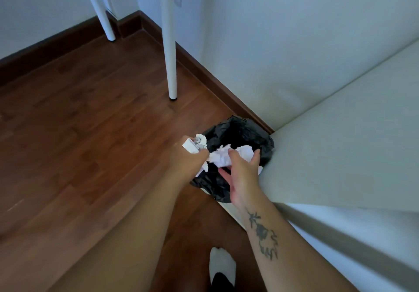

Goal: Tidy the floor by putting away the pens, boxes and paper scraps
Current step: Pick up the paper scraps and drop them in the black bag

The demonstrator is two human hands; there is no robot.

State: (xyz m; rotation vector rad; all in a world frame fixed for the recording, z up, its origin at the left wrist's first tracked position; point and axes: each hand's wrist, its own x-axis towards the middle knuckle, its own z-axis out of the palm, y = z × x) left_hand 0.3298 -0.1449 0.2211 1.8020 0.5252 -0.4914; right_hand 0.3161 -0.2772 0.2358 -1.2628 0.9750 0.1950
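While both hands hover over the bin, the scene reads as follows, from largest item to smallest.

Floor (79,133): brown wood boards, running to a dark skirting along the walls; no pens, boxes or loose scraps show on the visible stretch, so this part looks cleared. Areas outside the view cannot be judged.

Bed (340,144): pale mattress filling the right side, its near corner just beside the bin.

Desk legs (170,53): two white tubes standing on the floor toward the far corner of the room, well apart from the hands.

Bin bag (238,130): black liner, mouth open, standing on the floor in the nook between the skirting and the bed's corner; the destination for the scraps.

Left hand (190,162): fingers clenched around a bunch of paper scraps (195,144), white and crumpled, held at the left rim of the bag.

Right hand (243,173): fingers curled around a second crumpled wad (223,155), held directly over the open mouth; the grip appears loose, but whether release has begun cannot be told.

Foot (222,266): white sock with a dark patch, on the floor at the near edge of view.

Progress, judged: paper collection appears finished for the floor in view, and the disposal step is under way, not yet complete, since both bundles remain in the hands.

Remaining, judged: drop both bundles into the bag; pens and boxes are not in view, so their status is unknown.
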